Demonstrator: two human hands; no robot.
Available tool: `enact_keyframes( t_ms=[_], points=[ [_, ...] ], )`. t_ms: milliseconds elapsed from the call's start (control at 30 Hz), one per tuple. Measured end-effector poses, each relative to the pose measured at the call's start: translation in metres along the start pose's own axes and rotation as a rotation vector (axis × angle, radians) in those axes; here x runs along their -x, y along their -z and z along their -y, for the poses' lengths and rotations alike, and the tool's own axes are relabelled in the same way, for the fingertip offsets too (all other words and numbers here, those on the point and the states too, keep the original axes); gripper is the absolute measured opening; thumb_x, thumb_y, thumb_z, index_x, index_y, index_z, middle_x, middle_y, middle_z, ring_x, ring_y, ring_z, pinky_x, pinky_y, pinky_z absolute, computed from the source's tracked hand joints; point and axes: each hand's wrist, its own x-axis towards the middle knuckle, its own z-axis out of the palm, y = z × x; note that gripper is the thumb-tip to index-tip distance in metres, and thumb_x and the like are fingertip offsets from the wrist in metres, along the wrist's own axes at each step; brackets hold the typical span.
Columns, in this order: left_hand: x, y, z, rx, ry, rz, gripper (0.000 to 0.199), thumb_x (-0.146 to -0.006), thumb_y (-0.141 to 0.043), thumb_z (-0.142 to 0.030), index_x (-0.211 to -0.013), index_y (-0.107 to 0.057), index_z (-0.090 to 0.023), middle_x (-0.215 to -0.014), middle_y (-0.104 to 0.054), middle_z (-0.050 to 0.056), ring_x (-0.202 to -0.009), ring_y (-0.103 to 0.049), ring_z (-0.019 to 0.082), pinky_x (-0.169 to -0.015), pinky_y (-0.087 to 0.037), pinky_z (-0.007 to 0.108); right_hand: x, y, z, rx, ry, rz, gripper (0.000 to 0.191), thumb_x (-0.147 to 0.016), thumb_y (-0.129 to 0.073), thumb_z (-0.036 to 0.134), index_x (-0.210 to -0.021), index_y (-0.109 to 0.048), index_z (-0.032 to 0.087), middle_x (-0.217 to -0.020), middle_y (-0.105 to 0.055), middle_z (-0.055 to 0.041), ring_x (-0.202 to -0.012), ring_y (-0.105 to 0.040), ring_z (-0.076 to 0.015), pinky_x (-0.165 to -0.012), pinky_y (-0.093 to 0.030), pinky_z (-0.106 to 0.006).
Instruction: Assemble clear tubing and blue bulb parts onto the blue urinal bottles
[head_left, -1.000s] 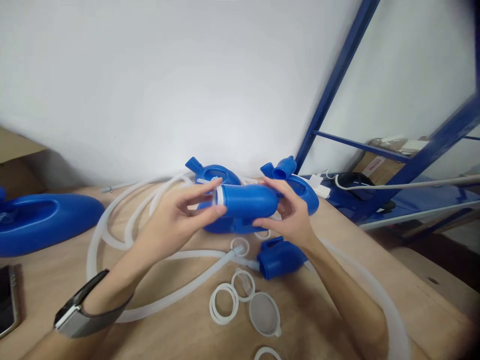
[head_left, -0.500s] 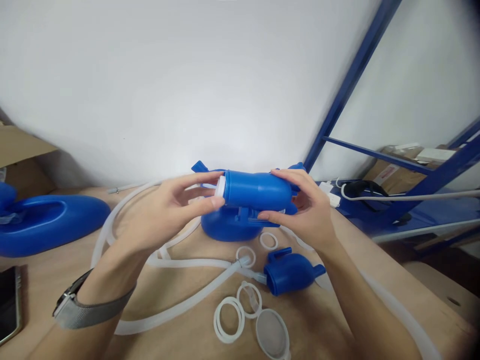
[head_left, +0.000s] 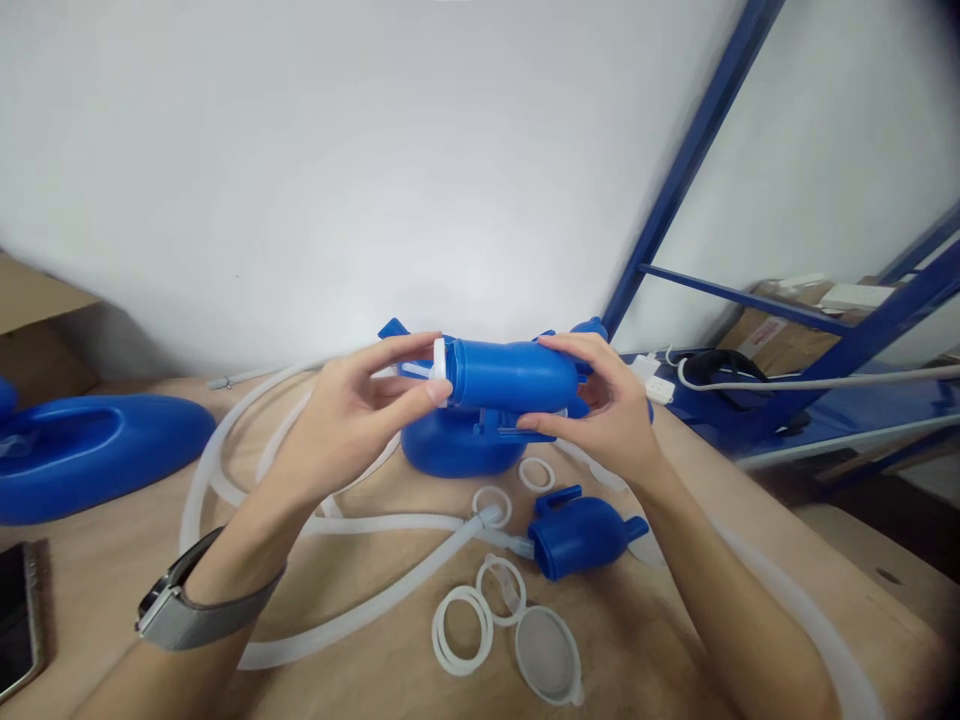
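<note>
Head view: a blue bottle (head_left: 514,375) is held level above the worktop (head_left: 360,590), just in front of a blue base (head_left: 457,450) that stands at its 6 o'clock. The right hand (head_left: 611,410) wraps the bottle's closed end, fingers clamped over the top with the thumb under it. The left hand (head_left: 352,420) works at the open end at 9 o'clock, thumb and forefinger pinched together on a white collar (head_left: 440,360) seated at the mouth.

To do this step well, I judge the right hand should keep the bottle steady and level while the left turns or presses the collar squarely (a tilted collar would likely bind or seat crooked). The pinch looks light; a grip with more of the fingertips around the rim would give better control. Whether the collar is fully home cannot be told from here.

Below the hands, at 6 o'clock, lie a small blue cup (head_left: 577,535), white rings (head_left: 463,630) and a clear lid (head_left: 549,655), with tubing (head_left: 352,610) looping across the worktop. At 9 o'clock sits a blue pan (head_left: 97,455); a phone (head_left: 16,615) lies at the near left edge. A watch (head_left: 176,615) is on the left wrist. Keeping the bottle clear of the tubing should avoid snags.
</note>
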Motion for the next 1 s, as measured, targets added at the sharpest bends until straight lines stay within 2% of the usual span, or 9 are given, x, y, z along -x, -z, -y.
enact_keyframes(
  t_ms=[67, 167, 300, 567, 700, 833, 1000],
  points=[
    [0.0004, 0.0004, 0.0002, -0.038, -0.009, 0.013, 0.063, -0.084, -0.084, -0.050, -0.139, -0.068, -0.023, -0.105, -0.082, 0.007, -0.105, -0.078, 0.031, -0.088, -0.067, 0.041, 0.0002, 0.0000, -0.0004, 0.026, 0.022, 0.013, 0.065, -0.070, -0.096, 0.047, -0.128, -0.071, 0.030, -0.127, -0.066, -0.0105, -0.119, -0.063, -0.0323, -0.073, -0.064, -0.037],
    [0.0012, -0.0002, 0.0007, -0.080, -0.033, 0.041, 0.065, -0.082, -0.085, -0.049, -0.139, -0.067, -0.022, -0.121, -0.079, 0.010, -0.100, -0.079, 0.029, -0.088, -0.068, 0.040, 0.0008, 0.0011, 0.0001, 0.056, 0.065, 0.014, 0.065, -0.070, -0.096, 0.045, -0.128, -0.072, 0.031, -0.126, -0.066, -0.0102, -0.119, -0.063, -0.0327, -0.074, -0.064, -0.039],
    [0.0017, 0.0006, 0.0000, -0.044, -0.068, 0.065, 0.060, -0.083, -0.085, -0.045, -0.136, -0.069, -0.024, -0.136, -0.073, 0.009, -0.105, -0.078, 0.028, -0.090, -0.068, 0.040, 0.0014, 0.0026, 0.0018, 0.043, 0.081, 0.011, 0.064, -0.071, -0.096, 0.045, -0.129, -0.071, 0.031, -0.126, -0.066, -0.0103, -0.119, -0.062, -0.0326, -0.074, -0.064, -0.038],
    [0.0014, 0.0081, 0.0011, 0.000, -0.088, 0.133, 0.058, -0.083, -0.087, -0.040, -0.136, -0.068, -0.028, -0.136, -0.073, 0.007, -0.118, -0.073, 0.031, -0.104, -0.064, 0.049, 0.0012, 0.0004, 0.0045, -0.022, -0.001, 0.001, 0.064, -0.068, -0.097, 0.047, -0.124, -0.073, 0.029, -0.125, -0.068, -0.0092, -0.117, -0.064, -0.0310, -0.072, -0.063, -0.035],
    [0.0009, 0.0088, 0.0020, 0.025, -0.099, 0.143, 0.056, -0.082, -0.088, -0.038, -0.134, -0.069, -0.028, -0.140, -0.070, 0.006, -0.121, -0.072, 0.031, -0.107, -0.063, 0.049, 0.0011, 0.0007, 0.0048, -0.069, -0.060, 0.023, 0.064, -0.066, -0.098, 0.046, -0.123, -0.074, 0.030, -0.125, -0.069, -0.0074, -0.115, -0.066, -0.0300, -0.070, -0.064, -0.034],
    [0.0007, 0.0074, 0.0036, 0.003, -0.104, 0.133, 0.056, -0.081, -0.089, -0.038, -0.132, -0.070, -0.027, -0.136, -0.072, 0.007, -0.119, -0.073, 0.032, -0.106, -0.063, 0.050, 0.0006, 0.0014, 0.0055, -0.082, -0.134, 0.011, 0.064, -0.066, -0.098, 0.047, -0.123, -0.075, 0.029, -0.127, -0.070, -0.0076, -0.112, -0.069, -0.0301, -0.068, -0.064, -0.034],
    [0.0018, 0.0055, 0.0057, -0.020, -0.122, 0.135, 0.056, -0.082, -0.088, -0.039, -0.134, -0.069, -0.029, -0.136, -0.071, 0.007, -0.118, -0.073, 0.032, -0.104, -0.064, 0.051, 0.0008, 0.0027, 0.0055, -0.072, -0.127, 0.058, 0.065, -0.065, -0.098, 0.049, -0.122, -0.075, 0.029, -0.127, -0.070, -0.0074, -0.114, -0.068, -0.0309, -0.068, -0.063, -0.034]
  ],
)
